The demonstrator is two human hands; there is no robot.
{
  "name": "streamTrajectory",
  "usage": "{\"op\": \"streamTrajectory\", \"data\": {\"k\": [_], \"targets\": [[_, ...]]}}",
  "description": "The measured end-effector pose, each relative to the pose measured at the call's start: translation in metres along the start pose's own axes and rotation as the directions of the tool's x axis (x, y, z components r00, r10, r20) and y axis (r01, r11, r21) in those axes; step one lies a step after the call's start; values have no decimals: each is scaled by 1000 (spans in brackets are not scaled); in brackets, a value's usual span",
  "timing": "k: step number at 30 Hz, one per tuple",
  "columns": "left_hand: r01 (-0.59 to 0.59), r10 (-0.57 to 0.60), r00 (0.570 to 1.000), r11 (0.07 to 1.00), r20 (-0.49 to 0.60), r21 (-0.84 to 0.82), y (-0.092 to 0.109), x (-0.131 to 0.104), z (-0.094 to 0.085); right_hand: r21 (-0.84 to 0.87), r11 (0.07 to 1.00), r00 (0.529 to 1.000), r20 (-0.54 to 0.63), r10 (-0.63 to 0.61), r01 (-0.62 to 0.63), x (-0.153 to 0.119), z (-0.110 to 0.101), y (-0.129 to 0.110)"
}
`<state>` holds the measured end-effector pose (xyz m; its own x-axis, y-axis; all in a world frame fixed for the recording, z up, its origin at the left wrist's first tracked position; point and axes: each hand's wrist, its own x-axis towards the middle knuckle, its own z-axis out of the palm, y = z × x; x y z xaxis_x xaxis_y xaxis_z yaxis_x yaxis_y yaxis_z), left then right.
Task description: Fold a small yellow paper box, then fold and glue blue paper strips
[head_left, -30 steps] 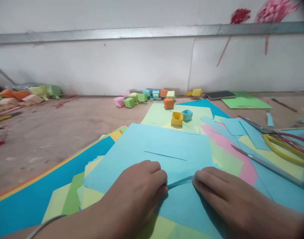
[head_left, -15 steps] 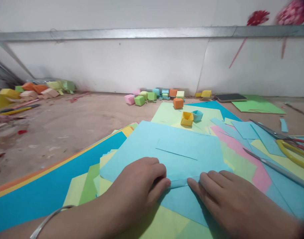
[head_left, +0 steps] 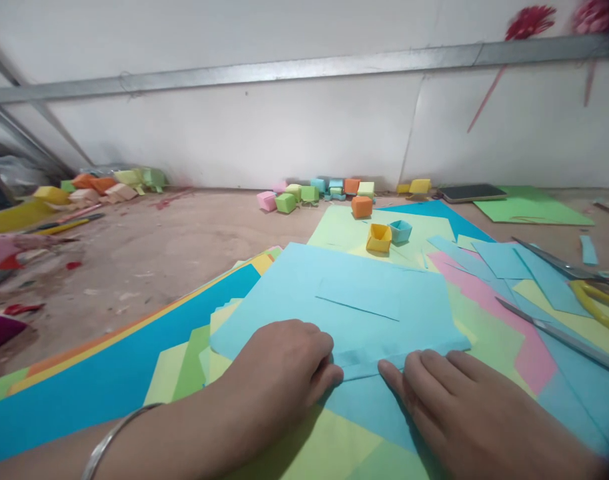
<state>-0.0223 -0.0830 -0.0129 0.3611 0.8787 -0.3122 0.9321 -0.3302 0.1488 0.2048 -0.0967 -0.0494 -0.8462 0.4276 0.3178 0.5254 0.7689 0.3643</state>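
Observation:
A light blue paper sheet (head_left: 344, 293) lies on a pile of coloured papers in front of me. My left hand (head_left: 279, 370) rests on its near edge with fingers curled, pressing a narrow folded strip. My right hand (head_left: 454, 407) lies flat beside it, fingertips on the same fold, a small gap apart from the left. A smaller blue piece (head_left: 359, 297) sits on top of the sheet. A thin bangle (head_left: 112, 437) circles my left wrist.
Small folded paper boxes: a yellow one (head_left: 379, 238), a blue one (head_left: 400, 231), an orange one (head_left: 361, 206), and a row by the wall (head_left: 309, 193). Scissors with yellow handles (head_left: 584, 283) and a metal ruler (head_left: 559, 337) lie at right. A dark phone (head_left: 472, 193) lies by the wall.
My hands have drawn closer together along the fold at the sheet's near edge, and the folded strip now lies flatter. The view has shifted slightly left.

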Motion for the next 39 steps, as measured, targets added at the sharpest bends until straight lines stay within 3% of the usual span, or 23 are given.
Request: {"op": "streamTrajectory", "data": {"k": [2, 5, 8, 10, 16, 29, 39], "targets": [[11, -10, 1000, 995, -3, 99, 0, 2, 0, -2, 1000, 1000, 1, 17, -17, -1, -1, 1], [-40, 59, 993, 984, -103, 175, -2, 6, 4, -33, 998, 998, 19, 56, -55, -6, -1, 4], [-95, 126, 972, 983, -196, 157, -6, 9, 9, -75, 996, 997, 48, 55, -51, -10, 0, 8], [-93, 110, 970, 992, -218, 86, -9, 9, 11, -94, 995, 997, 58, 43, -38, -11, 2, 9], [-38, 11, 987, 986, -159, -164, -14, 7, 5, -114, 993, 998, 57, 29, -23, -15, 6, 8], [52, -46, 994, 997, -96, 64, -20, 10, -5, -95, 994, 997, 42, 65, -61, -19, 11, 8], [24, -23, 995, 1000, -94, 9, -26, 12, -7, 19, 996, 996, -19, 87, -87, -10, 6, 13]]}}
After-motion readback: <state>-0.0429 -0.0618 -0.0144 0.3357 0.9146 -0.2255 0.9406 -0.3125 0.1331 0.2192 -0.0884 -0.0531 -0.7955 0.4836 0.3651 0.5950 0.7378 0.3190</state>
